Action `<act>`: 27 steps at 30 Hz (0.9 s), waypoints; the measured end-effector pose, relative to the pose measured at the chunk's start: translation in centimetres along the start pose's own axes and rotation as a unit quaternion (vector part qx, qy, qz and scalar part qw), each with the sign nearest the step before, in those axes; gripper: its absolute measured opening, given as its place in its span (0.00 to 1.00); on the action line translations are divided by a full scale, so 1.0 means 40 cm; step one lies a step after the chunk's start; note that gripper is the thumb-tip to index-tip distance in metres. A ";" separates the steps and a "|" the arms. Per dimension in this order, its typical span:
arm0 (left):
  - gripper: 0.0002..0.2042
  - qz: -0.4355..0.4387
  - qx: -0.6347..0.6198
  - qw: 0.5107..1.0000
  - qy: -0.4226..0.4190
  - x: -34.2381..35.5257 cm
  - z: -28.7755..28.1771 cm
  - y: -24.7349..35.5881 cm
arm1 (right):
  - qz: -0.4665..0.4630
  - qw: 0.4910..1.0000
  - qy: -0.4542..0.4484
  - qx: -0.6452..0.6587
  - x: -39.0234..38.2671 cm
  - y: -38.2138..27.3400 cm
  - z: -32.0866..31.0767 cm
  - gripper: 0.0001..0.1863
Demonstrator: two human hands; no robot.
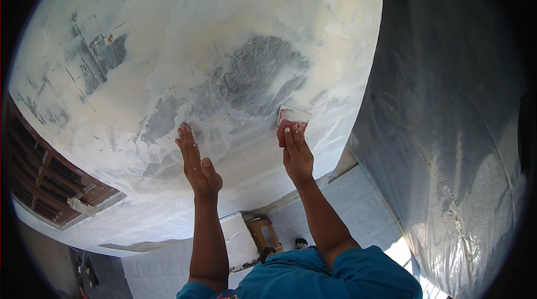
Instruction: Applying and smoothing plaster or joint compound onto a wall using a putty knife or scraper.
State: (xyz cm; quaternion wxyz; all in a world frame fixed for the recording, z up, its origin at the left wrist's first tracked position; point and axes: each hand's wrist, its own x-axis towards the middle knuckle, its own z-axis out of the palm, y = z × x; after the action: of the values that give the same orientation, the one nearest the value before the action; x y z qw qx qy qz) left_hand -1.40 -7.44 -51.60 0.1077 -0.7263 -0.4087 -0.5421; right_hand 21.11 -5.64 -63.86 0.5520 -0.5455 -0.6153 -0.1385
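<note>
My right hand presses a small sanding pad, red underneath with a whitish dusty top, flat against the plastered wall. The pad sits just below a large grey patch where the white filler is thin. My left hand is open, fingers together, with its fingertips resting on the wall to the left of the pad. It holds nothing. White dust clings to both hands. Both forearms rise from blue sleeves at the lower edge.
A second wall, greyish and shaded, meets the plastered one in a corner on the right. A dark wooden louvred window sits at the left. On the tiled floor below stand a white bucket and a small wooden stool.
</note>
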 end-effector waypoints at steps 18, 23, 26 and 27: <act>0.34 0.000 -0.002 1.000 -0.001 0.000 -0.010 -0.003 | -0.064 0.996 -0.036 0.051 -0.029 -0.145 -0.029 0.24; 0.34 -0.001 -0.008 1.000 -0.006 -0.002 -0.016 -0.006 | 0.141 0.971 -0.070 0.180 -0.014 -0.149 -0.134 0.23; 0.34 -0.001 -0.009 1.000 -0.007 0.001 -0.003 -0.005 | 0.080 0.985 0.102 0.114 0.143 -0.056 -0.166 0.25; 0.33 -0.003 -0.007 1.000 -0.007 0.004 -0.005 -0.001 | 0.062 0.984 0.148 0.080 0.191 -0.033 -0.169 0.26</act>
State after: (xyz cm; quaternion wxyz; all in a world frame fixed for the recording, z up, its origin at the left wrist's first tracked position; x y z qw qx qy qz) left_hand -1.56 -7.45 -51.38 0.0979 -0.7293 -0.4082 -0.5403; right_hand 25.13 -7.38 -54.57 0.6864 -0.5100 -0.5009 -0.1334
